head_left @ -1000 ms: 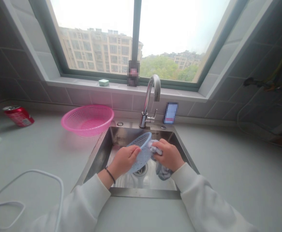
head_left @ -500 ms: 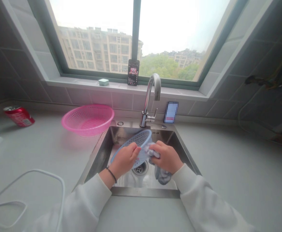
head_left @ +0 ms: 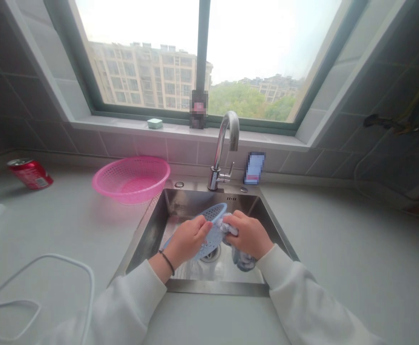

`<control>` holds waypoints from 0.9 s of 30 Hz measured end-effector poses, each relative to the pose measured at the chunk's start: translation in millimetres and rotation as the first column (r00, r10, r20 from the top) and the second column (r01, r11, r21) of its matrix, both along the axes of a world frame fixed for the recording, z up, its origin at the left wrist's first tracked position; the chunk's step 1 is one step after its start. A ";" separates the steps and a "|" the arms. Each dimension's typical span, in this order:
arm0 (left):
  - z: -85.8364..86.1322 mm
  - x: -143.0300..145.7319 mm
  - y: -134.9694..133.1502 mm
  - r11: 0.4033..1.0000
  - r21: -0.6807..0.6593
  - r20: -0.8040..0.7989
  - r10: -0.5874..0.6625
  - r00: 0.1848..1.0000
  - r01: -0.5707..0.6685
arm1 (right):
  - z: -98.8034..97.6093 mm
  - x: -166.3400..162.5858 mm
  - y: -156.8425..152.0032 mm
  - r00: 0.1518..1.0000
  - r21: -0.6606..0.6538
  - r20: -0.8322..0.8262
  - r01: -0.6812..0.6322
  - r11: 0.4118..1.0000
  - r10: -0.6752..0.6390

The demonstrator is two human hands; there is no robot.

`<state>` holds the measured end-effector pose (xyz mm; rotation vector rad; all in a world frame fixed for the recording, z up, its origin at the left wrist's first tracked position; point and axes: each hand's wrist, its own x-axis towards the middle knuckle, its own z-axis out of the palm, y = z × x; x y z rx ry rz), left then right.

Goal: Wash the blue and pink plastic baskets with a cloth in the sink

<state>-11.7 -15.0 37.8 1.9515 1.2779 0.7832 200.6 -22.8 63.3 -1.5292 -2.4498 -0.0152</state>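
Over the steel sink [head_left: 266,218] my left hand [head_left: 187,238] grips the rim of a small blue perforated basket [head_left: 212,225], which is tilted on edge above the drain. My right hand [head_left: 250,235] is closed on a wet grey cloth [head_left: 243,258] and presses it against the basket's right side. Part of the cloth hangs down below my right fist. Both wrists wear white sleeves; a dark band circles my left wrist.
A chrome tap [head_left: 223,143] arches over the sink's back edge. A pink perforated basket [head_left: 132,178] stands on the counter to the left, a red can [head_left: 31,173] lies farther left, and a white cable [head_left: 37,287] loops near the front left. A phone [head_left: 198,109] leans on the windowsill.
The blue basket has tipped and dropped a little lower in the sink between my hands. My right hand with the cloth stays pressed to it, shifting slightly.
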 end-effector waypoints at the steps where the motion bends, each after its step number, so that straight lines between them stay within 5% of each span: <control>1: -0.7 0.3 -0.2 1.000 0.007 -0.001 0.004 1.000 -0.004 | -0.9 -3.2 -2.7 0.999 0.000 0.024 -0.036 0.999 0.036; 6: -1.9 0.4 -0.2 0.997 0.079 -0.062 0.025 0.998 -0.020 | -3.7 -18.9 -13.4 0.973 -0.050 0.031 -0.225 0.973 0.227; 12: -2.2 0.3 1.8 1.000 0.007 -0.035 0.027 0.999 -0.027 | 3.2 3.8 3.0 0.999 -0.020 -0.034 0.040 0.999 -0.041; 19: 3.2 -1.1 0.0 0.998 0.064 -0.050 -0.002 0.999 0.005 | 0.3 -14.3 -12.6 0.975 -0.041 0.026 -0.222 0.974 0.223; 24: 4.3 0.0 -0.7 0.999 0.054 -0.051 0.006 0.999 -0.003 | 2.9 3.4 2.4 0.999 -0.030 -0.050 0.002 1.000 -0.003; 27: 2.4 1.3 -1.9 0.997 0.074 -0.088 0.032 0.996 -0.025 | 1.4 -0.5 -0.2 1.000 -0.011 -0.021 -0.014 1.000 0.013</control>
